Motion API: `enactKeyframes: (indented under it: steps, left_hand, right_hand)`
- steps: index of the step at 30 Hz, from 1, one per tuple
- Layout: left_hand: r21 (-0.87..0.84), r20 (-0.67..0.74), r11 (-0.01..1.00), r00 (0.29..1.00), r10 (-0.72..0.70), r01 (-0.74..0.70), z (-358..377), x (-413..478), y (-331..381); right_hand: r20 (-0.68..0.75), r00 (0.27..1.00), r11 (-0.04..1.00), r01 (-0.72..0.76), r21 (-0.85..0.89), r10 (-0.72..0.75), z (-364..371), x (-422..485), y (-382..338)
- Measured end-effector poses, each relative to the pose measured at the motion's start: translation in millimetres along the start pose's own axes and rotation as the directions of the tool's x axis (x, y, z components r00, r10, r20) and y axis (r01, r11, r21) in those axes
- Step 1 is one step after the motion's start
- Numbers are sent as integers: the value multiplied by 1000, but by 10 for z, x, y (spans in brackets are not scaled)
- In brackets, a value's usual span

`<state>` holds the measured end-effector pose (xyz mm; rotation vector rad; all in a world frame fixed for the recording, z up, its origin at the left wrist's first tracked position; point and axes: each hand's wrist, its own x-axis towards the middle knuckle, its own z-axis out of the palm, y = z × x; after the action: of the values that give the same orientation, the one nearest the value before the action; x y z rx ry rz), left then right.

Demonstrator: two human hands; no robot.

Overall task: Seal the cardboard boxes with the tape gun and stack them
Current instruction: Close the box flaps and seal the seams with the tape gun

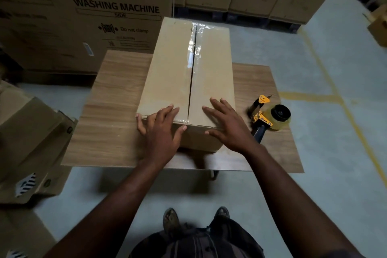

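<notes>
Resting on the near end of the cardboard box (178, 81), your left hand (161, 130) lies with its fingers straight and spread. The fingertips sit on the left top flap and the thumb reaches across the near top edge. Your right hand (228, 125) lies the same way on the right flap, fingers straight and fanned apart, thumb at the near edge. Neither hand grips anything; both are laid flat against the cardboard.

Between your two hands runs the box's centre seam, a dark line where the two flaps meet. A strip of clear tape (191, 52) covers that seam and stretches away from your fingertips to the far end, glossy and wrinkled there. Its near end folds over the edge just beside your left thumb. The box is plain tan, long and narrow, with its length pointing away from you. It stands on the wood-grain counter (113, 111) under both hands.

Just to the right of your right hand the tape gun (270, 117) lies on the counter, unheld. It has a yellow frame, a black hub and a roll of tape, and its dark handle points toward your right wrist.

Beyond your hands stand large LG washing machine cartons (83, 16).
</notes>
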<state>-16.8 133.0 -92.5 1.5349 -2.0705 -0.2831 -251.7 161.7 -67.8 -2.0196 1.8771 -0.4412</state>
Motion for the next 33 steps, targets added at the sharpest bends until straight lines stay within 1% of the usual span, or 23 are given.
enactKeyframes:
  steps: [5,8,11,13,14,17,18,19,21,23,24,25,27,28,29,30,31,32,33]
  left_hand:
    - [64,4,998,1000,-7,7,54,-60,139]
    - [78,-18,997,1000,-16,17,74,-75,166]
    - [76,-7,996,999,-38,38,57,-75,191]
    - [46,5,997,998,-67,66,37,-73,239]
    - [28,10,996,996,-87,87,16,-69,281]
    - [-69,45,982,983,-175,178,-36,-109,464]
    - [-121,55,974,981,-186,191,-37,-135,566]
    - [-171,59,970,984,-167,174,-21,-158,704]
    - [-278,56,959,998,-35,50,50,-194,1037]
    - [-432,70,897,988,135,-91,200,-199,1419]
    - [-504,92,855,977,194,-122,288,-181,1616]
    - [-562,134,819,964,228,-115,384,-155,1800]
    - [-620,280,785,931,235,-12,651,-79,2086]
    - [-614,374,787,901,221,62,842,-27,2182]
    - [-585,477,800,855,203,136,1042,30,2262]
    - [-531,585,821,791,177,209,1245,88,2318]
    - [-460,678,845,722,136,273,1427,149,2344]
    - [-381,739,868,669,78,320,1599,205,2378]
    - [-308,763,883,646,7,354,1758,248,2396]
  right_hand:
    - [2,1000,990,3,140,-3,-105,16,161]
    - [1,1000,971,20,240,-20,-155,-20,258]
    - [-16,999,938,36,346,-33,-187,-49,341]
    - [-42,999,875,21,484,-1,-246,-84,439]
    - [-41,999,824,-5,566,35,-290,-105,501]
    - [-45,981,602,-79,794,188,-376,-152,692]
    - [-71,965,545,-80,834,252,-387,-166,771]
    - [-90,945,510,-88,856,314,-378,-179,869]
    - [-88,905,456,-124,881,416,-333,-222,1053]
    - [-51,844,373,-182,910,534,-271,-293,1270]
    - [-23,804,325,-214,921,595,-248,-332,1381]
    - [13,762,271,-246,931,647,-222,-372,1495]
    - [101,672,165,-320,933,734,-171,-428,1709]
    - [145,624,112,-353,929,768,-155,-447,1818]
    - [191,579,54,-379,924,793,-126,-449,1930]
    - [237,544,1,-401,916,805,-106,-445,2019]
    - [279,524,-34,-428,903,804,-81,-420,2079]
    - [323,511,-63,-460,885,797,-53,-392,2152]
    - [367,494,-95,-492,866,788,-27,-362,2219]
